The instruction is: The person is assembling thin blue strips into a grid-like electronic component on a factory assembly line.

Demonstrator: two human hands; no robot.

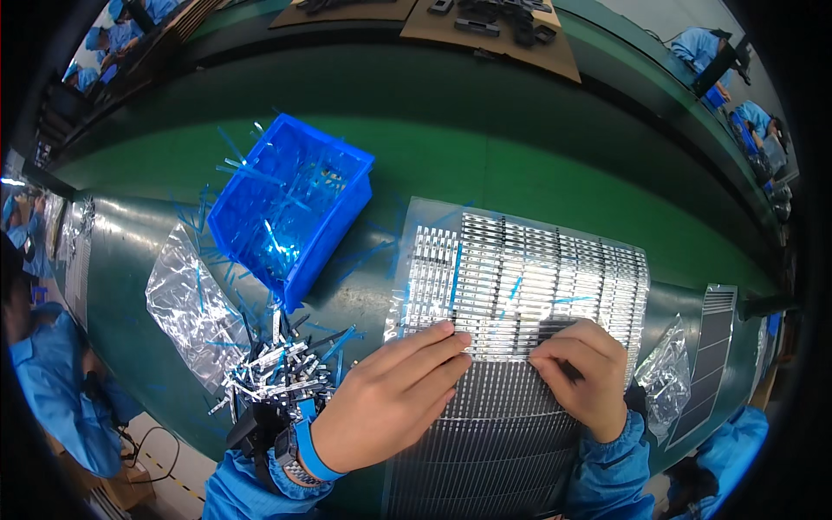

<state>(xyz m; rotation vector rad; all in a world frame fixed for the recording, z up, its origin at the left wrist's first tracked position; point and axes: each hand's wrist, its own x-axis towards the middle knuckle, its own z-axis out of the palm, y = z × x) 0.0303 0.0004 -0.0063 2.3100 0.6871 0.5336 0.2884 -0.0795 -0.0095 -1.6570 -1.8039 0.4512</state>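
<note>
Sheet: silvery gridded panel sheet [520, 286], centre of frame, flat on green tabletop [520, 147]; likely thin, flexible, easily creased, best pressed flat near its edges.
Bin: blue bin [290, 208], upper left.
Left hand [390, 394]: fingers flat, pressing sheet.
Right hand [585, 368]: grip narrow, pinching a strip.
Scraps: strip pile [277, 368], lower left.

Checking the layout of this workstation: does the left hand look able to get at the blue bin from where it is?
Probably yes. The left hand rests on the metal strip sheet, and the blue bin stands open up and to its left. Only the heap of loose strips lies near that path.
</note>
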